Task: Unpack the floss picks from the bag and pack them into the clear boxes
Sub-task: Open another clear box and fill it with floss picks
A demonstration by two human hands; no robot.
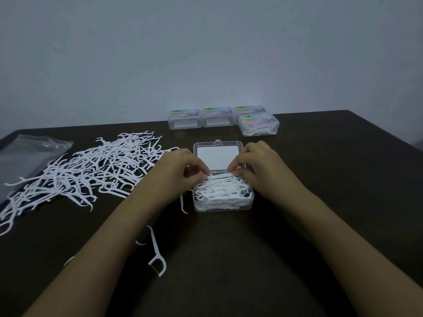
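Left hand [180, 167] and right hand [258, 162], each grip pinching an end of a floss picks [220, 176] bunch over the open clear box [223, 207] mid-counter [320, 161], loose pile [87, 170] and bag [25, 154] left, closed boxes [218, 118] behind.

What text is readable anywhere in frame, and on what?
Nothing legible.
Lid labels on the four closed clear boxes: colourful, with print, but too small and blurred to read.
Open box: no print visible.
Zip bag: no print visible.
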